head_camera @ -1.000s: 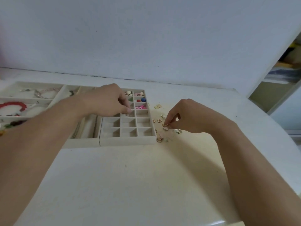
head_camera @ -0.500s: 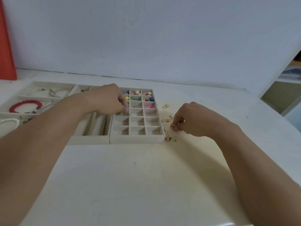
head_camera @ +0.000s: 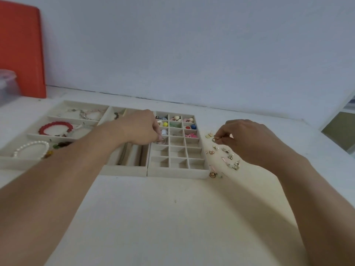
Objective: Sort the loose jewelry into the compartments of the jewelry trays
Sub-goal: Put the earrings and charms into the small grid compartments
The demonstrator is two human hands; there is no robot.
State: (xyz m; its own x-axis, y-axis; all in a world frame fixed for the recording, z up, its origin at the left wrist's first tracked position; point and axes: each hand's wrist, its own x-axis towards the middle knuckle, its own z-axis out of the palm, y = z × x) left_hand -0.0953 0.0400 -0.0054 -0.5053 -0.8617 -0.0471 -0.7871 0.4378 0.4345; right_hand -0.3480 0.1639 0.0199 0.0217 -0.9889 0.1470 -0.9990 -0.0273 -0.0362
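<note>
Gold earring: small gold-metal earring, orientation too small to read; pinched at right hand fingertips, lifted just right of the grid tray.
Silver ring: thin wire hoop under left hand, whose curled fingertips grip it over a left-column cell.
Grid tray: beige velvet-lined tray of small square cells; back rows filled.
Loose pieces: gold studs scattered on the cream tabletop, below right hand.

Matt cream, cloth-like lining on gridded tray. Glossy pearl-like beads on bracelet. Shiny gold-tone metal on loose earrings. Smooth matt off-white surface. Glossy coloured beads.
</note>
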